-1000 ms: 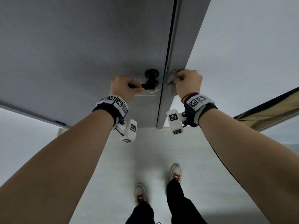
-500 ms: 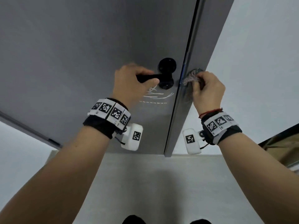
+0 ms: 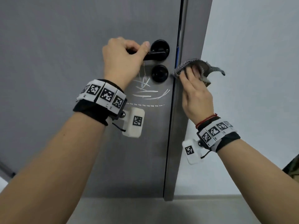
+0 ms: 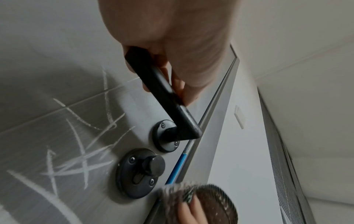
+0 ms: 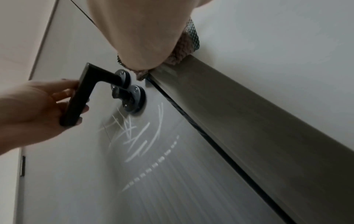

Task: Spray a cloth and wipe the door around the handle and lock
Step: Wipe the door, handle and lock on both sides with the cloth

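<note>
1. Your left hand [image 3: 123, 59] has its fingers curled round the free end of the black handle [image 3: 155, 54], with the thumb lying along its top.
2. Your right hand [image 3: 196, 94] presses the cloth [image 3: 198, 66] with its fingers [image 3: 188, 76] laid fairly straight over it. The thumb is hidden, so whether it pinches the fabric you cannot tell.
3. The cloth sits bunched at the door's right edge, level with the lock [image 3: 159, 73] and just beside it. One corner sticks out to the right, over the pale wall [image 3: 258, 62].
4. The handle's long axis runs roughly level across the door [image 3: 64, 46]. Its free end points left, into your palm, and its pivot end sits on the round plate straight above the lock.
5. Progress, as a judgement: you are mid-wipe, working the edge. White chalk-like scribbles [image 3: 145, 89] and a dashed line [image 3: 145, 105] lie untouched below the lock, so most of the face is left.
6. No spray bottle is in view, and whether the cloth is damp cannot be told.
</note>
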